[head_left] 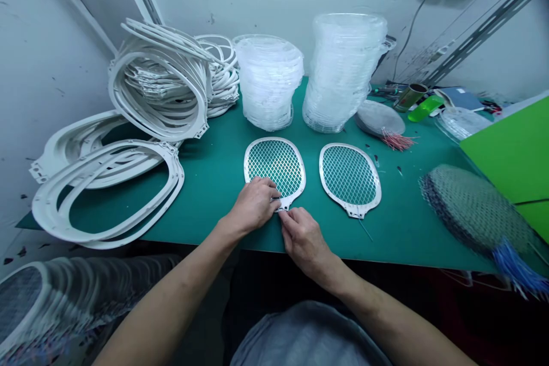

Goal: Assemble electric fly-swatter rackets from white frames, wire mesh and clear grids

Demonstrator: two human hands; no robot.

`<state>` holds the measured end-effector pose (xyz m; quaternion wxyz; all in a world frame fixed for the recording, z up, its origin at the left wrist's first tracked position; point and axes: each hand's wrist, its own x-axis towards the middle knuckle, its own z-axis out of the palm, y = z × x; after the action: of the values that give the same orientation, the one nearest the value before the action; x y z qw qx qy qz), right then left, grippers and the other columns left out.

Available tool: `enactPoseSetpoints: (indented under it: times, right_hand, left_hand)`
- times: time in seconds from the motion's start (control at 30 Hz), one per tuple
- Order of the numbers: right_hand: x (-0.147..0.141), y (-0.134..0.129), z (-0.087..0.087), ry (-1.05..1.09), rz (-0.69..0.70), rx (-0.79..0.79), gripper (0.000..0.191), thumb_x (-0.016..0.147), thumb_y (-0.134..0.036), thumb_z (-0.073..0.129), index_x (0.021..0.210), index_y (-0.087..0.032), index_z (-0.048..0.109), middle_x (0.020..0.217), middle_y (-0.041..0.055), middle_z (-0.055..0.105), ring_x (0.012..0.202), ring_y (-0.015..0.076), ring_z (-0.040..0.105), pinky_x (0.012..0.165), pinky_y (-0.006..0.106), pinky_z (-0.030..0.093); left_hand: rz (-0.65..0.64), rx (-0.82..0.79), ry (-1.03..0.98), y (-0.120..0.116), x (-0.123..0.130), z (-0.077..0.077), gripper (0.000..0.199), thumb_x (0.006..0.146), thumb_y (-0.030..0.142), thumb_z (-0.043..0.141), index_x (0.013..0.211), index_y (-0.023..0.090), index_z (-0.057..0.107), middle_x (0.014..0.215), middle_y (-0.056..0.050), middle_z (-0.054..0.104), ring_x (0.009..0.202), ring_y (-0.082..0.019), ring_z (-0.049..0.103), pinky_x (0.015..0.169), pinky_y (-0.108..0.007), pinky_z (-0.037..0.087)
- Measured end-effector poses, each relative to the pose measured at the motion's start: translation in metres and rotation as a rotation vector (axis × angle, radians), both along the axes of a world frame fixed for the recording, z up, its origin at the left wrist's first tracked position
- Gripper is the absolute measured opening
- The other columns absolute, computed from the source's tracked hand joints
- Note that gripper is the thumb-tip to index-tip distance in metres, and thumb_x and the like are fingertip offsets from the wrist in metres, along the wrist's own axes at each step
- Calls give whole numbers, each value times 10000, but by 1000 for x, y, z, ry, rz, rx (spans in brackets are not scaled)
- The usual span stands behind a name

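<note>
A white oval frame with mesh (275,166) lies on the green tabletop in front of me. My left hand (257,201) rests over its lower left part, fingers bent together at the frame's narrow end. Just to the right, my right hand (303,235) is closed in a pinch at the tip of that same end. Whatever lies between the right fingertips is too small to make out. A second meshed frame (350,177) lies to the right, untouched, with a thin blue strand trailing from its lower end.
White frames (158,91) are heaped at the left. Two tall stacks of clear plastic pieces (270,83) stand at the back. Grey mesh discs (380,118), a green mesh pile (480,206) and a bright green panel (514,154) are at the right. More frames stand below the table's left edge.
</note>
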<state>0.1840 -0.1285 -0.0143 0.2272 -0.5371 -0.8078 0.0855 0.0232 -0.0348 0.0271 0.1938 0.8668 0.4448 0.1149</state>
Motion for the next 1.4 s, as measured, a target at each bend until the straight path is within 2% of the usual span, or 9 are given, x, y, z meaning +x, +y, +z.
enactPoseSetpoints:
  times: [0.27, 0.43, 0.53, 0.63, 0.73, 0.9, 1.13, 1.27, 1.4]
  right_hand:
    - [-6, 4, 21, -411, 151, 113, 246, 839, 16, 529, 962, -60, 728, 845, 144, 620, 775, 267, 503, 660, 409, 381]
    - [-13, 4, 21, -525, 247, 132, 233, 860, -20, 546, 982, -16, 744, 880, 191, 643, 815, 290, 545, 681, 416, 427]
    - [-6, 6, 24, -448, 233, 59, 199, 894, -44, 564, 1010, -51, 726, 903, 166, 659, 807, 260, 562, 701, 396, 461]
    - [15, 19, 33, -199, 230, -40, 121, 983, -157, 584, 1021, -136, 697, 933, 97, 672, 822, 212, 588, 746, 350, 509]
    - [37, 41, 36, -35, 131, 38, 169, 1029, -261, 570, 1130, -173, 673, 1120, 116, 683, 1060, 243, 615, 913, 399, 538]
    - [45, 68, 16, -149, 33, 103, 270, 1006, -266, 607, 1226, -120, 663, 1363, 214, 619, 1355, 347, 517, 1076, 553, 485]
    - [35, 65, 14, -217, -30, 89, 230, 973, -270, 651, 1146, -133, 715, 1286, 182, 683, 1289, 362, 576, 1044, 539, 510]
    - [48, 85, 42, -180, 33, 80, 145, 940, -263, 692, 1062, -200, 736, 1180, 127, 726, 1143, 336, 653, 911, 501, 565]
    - [59, 152, 123, 11, 91, 207, 189, 1027, -228, 519, 1030, -191, 704, 1121, 103, 717, 982, 222, 659, 794, 328, 536]
  left_hand:
    - [31, -32, 49, -2, 6, 3, 160, 924, 212, 643, 921, 207, 803, 1164, -80, 737, 1111, -291, 636, 864, -388, 555]
    - [37, -34, 35, -4, 4, 3, 181, 948, 227, 620, 936, 210, 800, 1162, -77, 735, 1104, -278, 641, 865, -379, 565]
    - [10, 16, -34, -8, -2, -4, 187, 959, 227, 617, 1010, 207, 796, 1181, -80, 732, 1119, -266, 645, 936, -402, 562]
    - [6, 123, -127, -15, -10, -19, 241, 995, 239, 582, 1152, 215, 763, 1290, -84, 702, 1220, -260, 622, 1077, -470, 511]
    - [-26, 210, -157, -24, -19, -33, 289, 1022, 251, 541, 1246, 233, 722, 1361, -84, 679, 1329, -273, 574, 1168, -553, 430]
    - [-68, 221, -149, -35, -27, -31, 321, 1037, 271, 514, 1301, 243, 695, 1374, -80, 685, 1344, -273, 583, 1143, -544, 472]
    - [156, 286, 13, -20, -23, -28, 351, 1019, 335, 537, 1323, 235, 682, 1434, -107, 642, 1390, -346, 537, 1180, -689, 337]
    - [192, 219, 91, -10, -28, -36, 406, 1000, 390, 566, 1384, 283, 642, 1473, -87, 612, 1417, -344, 508, 1174, -685, 339]
    - [180, 187, 79, -5, -32, -39, 425, 988, 397, 594, 1396, 290, 638, 1493, -84, 593, 1433, -346, 491, 1177, -650, 370]
